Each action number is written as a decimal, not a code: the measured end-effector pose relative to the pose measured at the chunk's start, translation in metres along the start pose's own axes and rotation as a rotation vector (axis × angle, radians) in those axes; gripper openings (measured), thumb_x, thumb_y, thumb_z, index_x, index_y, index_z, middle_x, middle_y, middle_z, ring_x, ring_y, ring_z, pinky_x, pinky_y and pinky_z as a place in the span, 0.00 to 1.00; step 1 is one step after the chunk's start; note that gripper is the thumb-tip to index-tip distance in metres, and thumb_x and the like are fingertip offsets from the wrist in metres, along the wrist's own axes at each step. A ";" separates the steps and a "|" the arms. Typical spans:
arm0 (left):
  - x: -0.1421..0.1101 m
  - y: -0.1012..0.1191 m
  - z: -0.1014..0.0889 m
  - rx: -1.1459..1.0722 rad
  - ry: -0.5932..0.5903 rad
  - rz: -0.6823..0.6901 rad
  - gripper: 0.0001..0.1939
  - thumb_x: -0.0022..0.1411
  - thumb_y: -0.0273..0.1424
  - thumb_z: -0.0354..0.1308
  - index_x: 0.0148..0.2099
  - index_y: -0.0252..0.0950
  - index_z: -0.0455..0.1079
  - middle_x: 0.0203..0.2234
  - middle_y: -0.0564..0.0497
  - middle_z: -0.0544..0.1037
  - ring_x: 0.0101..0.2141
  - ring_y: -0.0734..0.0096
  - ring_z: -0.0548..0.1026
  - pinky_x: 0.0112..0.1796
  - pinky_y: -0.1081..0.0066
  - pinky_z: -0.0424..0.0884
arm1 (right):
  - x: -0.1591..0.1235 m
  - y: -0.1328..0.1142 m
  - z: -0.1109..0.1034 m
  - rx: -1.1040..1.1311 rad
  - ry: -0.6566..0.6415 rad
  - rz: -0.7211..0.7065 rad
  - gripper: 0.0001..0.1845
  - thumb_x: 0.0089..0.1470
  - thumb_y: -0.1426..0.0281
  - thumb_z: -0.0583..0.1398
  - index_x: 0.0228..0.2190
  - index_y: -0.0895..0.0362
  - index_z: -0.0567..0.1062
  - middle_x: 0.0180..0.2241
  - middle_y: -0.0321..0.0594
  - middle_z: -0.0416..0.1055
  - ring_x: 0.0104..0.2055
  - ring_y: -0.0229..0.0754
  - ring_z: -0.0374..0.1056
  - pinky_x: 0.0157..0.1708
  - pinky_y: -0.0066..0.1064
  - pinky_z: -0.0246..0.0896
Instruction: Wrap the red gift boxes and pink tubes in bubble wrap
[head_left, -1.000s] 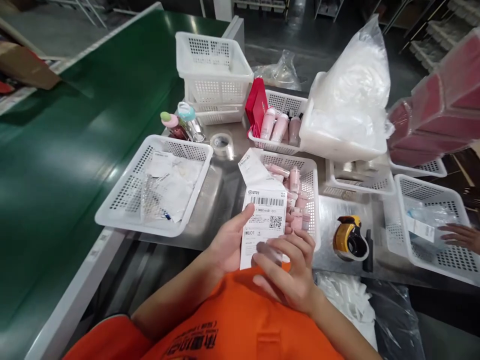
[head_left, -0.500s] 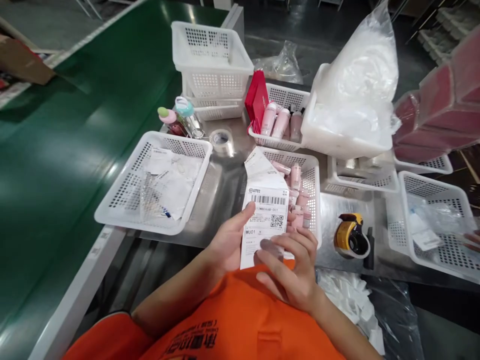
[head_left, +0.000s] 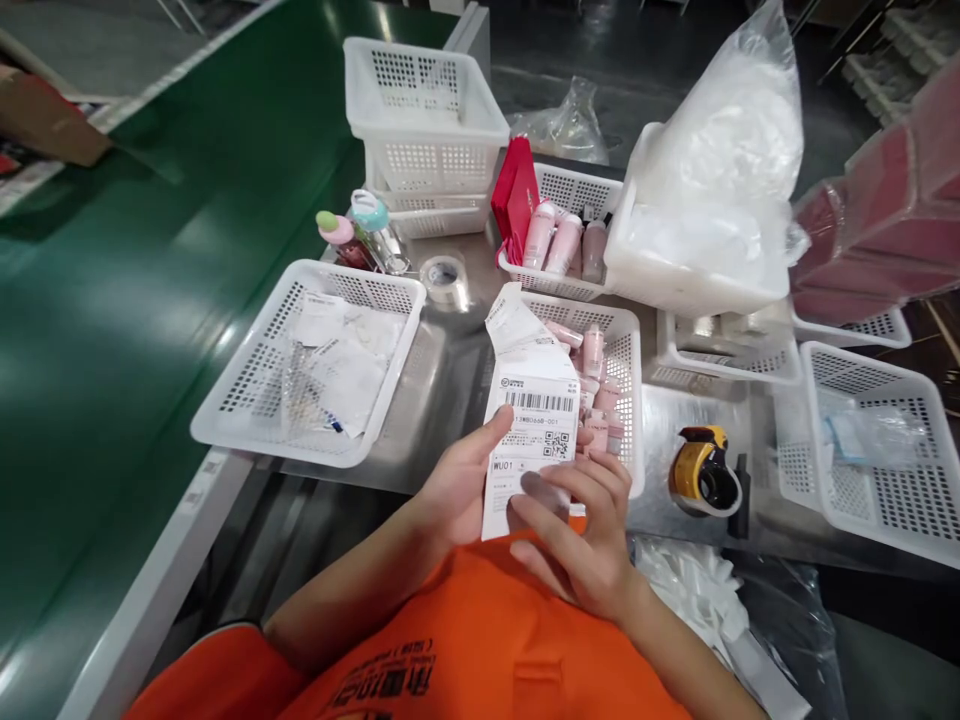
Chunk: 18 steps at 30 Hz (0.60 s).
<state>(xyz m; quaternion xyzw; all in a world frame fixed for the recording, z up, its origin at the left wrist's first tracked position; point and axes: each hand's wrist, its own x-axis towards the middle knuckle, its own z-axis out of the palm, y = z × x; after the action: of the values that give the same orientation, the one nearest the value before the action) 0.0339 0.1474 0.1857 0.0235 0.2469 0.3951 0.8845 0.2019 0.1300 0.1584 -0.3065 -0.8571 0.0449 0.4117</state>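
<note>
Both hands hold a strip of white shipping labels (head_left: 534, 420) with a barcode and QR code, close to my chest. My left hand (head_left: 457, 485) grips the strip's left edge, thumb on its face. My right hand (head_left: 577, 530) pinches the lower right part with its fingers curled. The strip's top folds back over a white basket (head_left: 628, 350) of small pink tubes (head_left: 596, 385) just beyond.
A white basket (head_left: 247, 430) with plastic-wrapped papers sits left, next to a green conveyor belt (head_left: 150, 250). Stacked empty baskets (head_left: 424, 120), a tape roll (head_left: 444, 280), pink bottles (head_left: 559, 245), a bulging plastic bag (head_left: 720, 170), a yellow tape dispenser (head_left: 701, 475) and another basket (head_left: 877, 450) lie around.
Another person's hand has withdrawn from the basket at the far right. My hands and the label strip stay almost still; the view has shifted slightly.
</note>
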 end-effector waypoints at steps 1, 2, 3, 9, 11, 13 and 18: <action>0.000 0.000 0.001 0.003 0.011 -0.002 0.33 0.75 0.45 0.41 0.68 0.26 0.64 0.53 0.33 0.79 0.55 0.47 0.76 0.59 0.52 0.67 | 0.000 0.000 0.001 0.005 -0.004 0.003 0.10 0.63 0.62 0.60 0.43 0.51 0.78 0.44 0.45 0.70 0.49 0.50 0.65 0.56 0.50 0.59; 0.000 0.000 0.001 0.003 0.020 -0.003 0.33 0.75 0.45 0.40 0.68 0.26 0.64 0.53 0.34 0.79 0.55 0.47 0.76 0.59 0.51 0.66 | -0.001 0.000 0.001 0.011 -0.009 0.006 0.10 0.62 0.62 0.61 0.43 0.51 0.78 0.45 0.46 0.70 0.49 0.50 0.65 0.56 0.51 0.59; 0.000 0.000 0.002 0.000 0.022 -0.007 0.33 0.75 0.45 0.40 0.68 0.26 0.64 0.53 0.34 0.79 0.55 0.47 0.76 0.59 0.52 0.66 | -0.002 0.001 0.001 0.016 -0.011 0.009 0.10 0.61 0.62 0.62 0.43 0.51 0.78 0.46 0.46 0.70 0.49 0.51 0.65 0.57 0.52 0.59; 0.000 0.001 0.004 -0.013 0.028 0.003 0.32 0.73 0.44 0.47 0.69 0.29 0.63 0.55 0.35 0.79 0.55 0.48 0.76 0.59 0.53 0.68 | -0.005 0.003 0.001 0.027 0.003 0.021 0.12 0.59 0.64 0.63 0.45 0.50 0.78 0.47 0.46 0.70 0.50 0.51 0.65 0.55 0.51 0.60; 0.001 0.001 0.004 -0.002 0.011 0.006 0.32 0.72 0.45 0.48 0.69 0.30 0.64 0.55 0.36 0.79 0.55 0.47 0.76 0.59 0.53 0.67 | -0.003 0.002 0.002 0.037 -0.003 0.038 0.11 0.61 0.65 0.62 0.45 0.51 0.77 0.47 0.46 0.70 0.50 0.51 0.65 0.54 0.51 0.61; 0.001 0.000 0.002 0.006 -0.033 -0.001 0.32 0.71 0.46 0.49 0.69 0.31 0.64 0.55 0.35 0.79 0.55 0.47 0.76 0.59 0.52 0.67 | -0.002 0.001 0.002 0.040 -0.001 0.048 0.09 0.63 0.65 0.60 0.44 0.52 0.77 0.46 0.47 0.70 0.50 0.50 0.65 0.54 0.50 0.62; 0.002 0.001 0.001 0.023 -0.052 -0.003 0.33 0.70 0.46 0.51 0.68 0.29 0.64 0.54 0.34 0.79 0.55 0.46 0.76 0.60 0.51 0.66 | 0.001 0.002 0.002 0.042 0.006 0.023 0.10 0.65 0.66 0.58 0.42 0.56 0.77 0.46 0.48 0.69 0.50 0.49 0.66 0.56 0.49 0.61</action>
<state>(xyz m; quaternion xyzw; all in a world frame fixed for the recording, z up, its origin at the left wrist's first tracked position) 0.0346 0.1494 0.1858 0.0438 0.2283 0.3903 0.8909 0.2008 0.1324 0.1578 -0.3079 -0.8511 0.0666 0.4200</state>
